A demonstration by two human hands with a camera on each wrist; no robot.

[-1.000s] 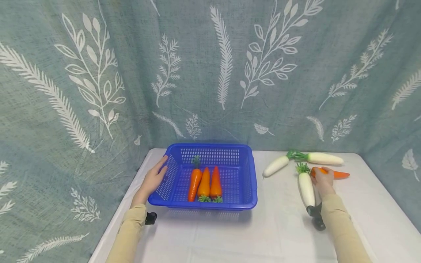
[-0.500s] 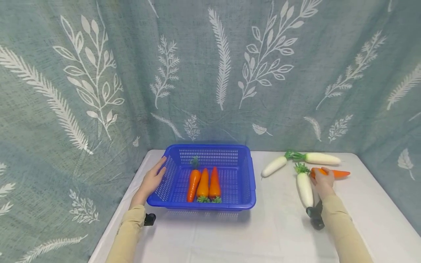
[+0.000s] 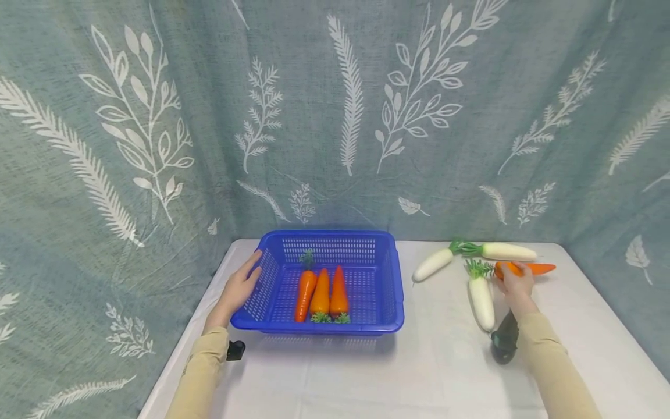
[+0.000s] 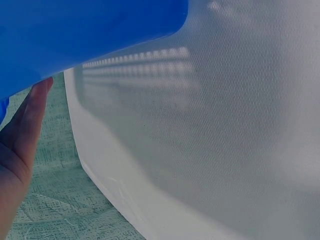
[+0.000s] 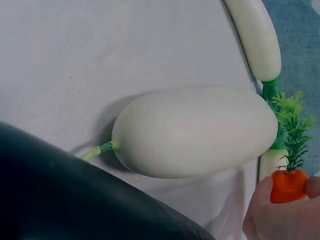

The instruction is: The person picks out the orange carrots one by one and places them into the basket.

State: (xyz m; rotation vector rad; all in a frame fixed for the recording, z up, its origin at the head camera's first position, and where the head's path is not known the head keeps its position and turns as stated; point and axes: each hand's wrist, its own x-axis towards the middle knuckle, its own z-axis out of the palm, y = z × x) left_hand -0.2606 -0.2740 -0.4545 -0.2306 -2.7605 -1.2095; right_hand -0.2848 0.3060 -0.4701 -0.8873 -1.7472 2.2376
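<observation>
My left hand (image 3: 239, 289) lies along the left side of the blue plastic basket (image 3: 324, 327), its fingers straight and touching the rim. In the left wrist view those fingertips meet the basket's outer wall (image 4: 100, 35). Three carrots lie inside, including a long orange carrot (image 3: 306, 295). At the right of the table, my right hand (image 3: 518, 285) pinches another orange carrot (image 3: 541, 268) near its leafy end, the tip pointing right. The right wrist view shows the thumb and a finger around this carrot's top (image 5: 289, 186). Beside that hand lies a white radish (image 3: 481, 302).
Two more white radishes, the left one (image 3: 433, 265) and the right one (image 3: 509, 251), lie behind with green tops meeting. A dark, smooth eggplant-shaped thing (image 3: 504, 343) lies beside the right forearm. A patterned curtain (image 3: 314, 116) hangs close behind the white-covered table (image 3: 439, 372).
My right hand has raised the carrot slightly and moved a little away from the white radish. The left hand stays at the basket. The head view has turned slightly right.
</observation>
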